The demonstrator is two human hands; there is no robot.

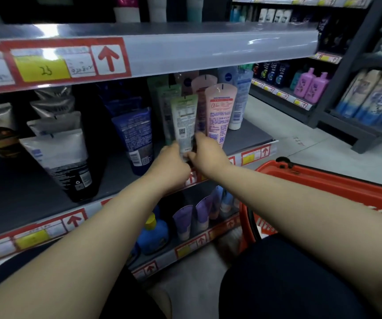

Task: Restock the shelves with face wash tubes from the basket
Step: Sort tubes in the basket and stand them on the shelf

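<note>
1. Head view, the held thing: a pale green face wash tube (pixel 183 120) stands cap-down, crimp up, just above frame centre, over the front of the middle shelf (pixel 252 134). Its lower end is blurred, so I cannot tell whether the cap touches the shelf board.
2. Head view, the hands: the left hand (pixel 170 163) pinches the tube's cap end from 8 o'clock, fingers curled round it. The right hand (pixel 206 155) grasps the same end from 4 o'clock, thumb laid up the tube's side. Neither hand is released.
3. Head view, the neighbours: just beside the green tube at 3 o'clock stands a pink tube (pixel 220 111), with another pink one behind it. A matching green tube rises behind at 11 o'clock. A dark blue tube (pixel 137 137) stands apart at 9 o'clock, and white-and-black tubes (pixel 63 157) line up further off at 8 o'clock.
4. Head view, the basket: the red basket (pixel 323 180) sits at 4 o'clock of the frame, low beside the person's knee. Its inside is hidden by the rim and the right forearm.
5. Head view, progress: several rows are already faced. This tube looks nearly placed at the front of the green row, with only the letting go left. How many tubes remain in the basket cannot be told. Bare board at the shelf's 3 o'clock end suggests room for more.
</note>
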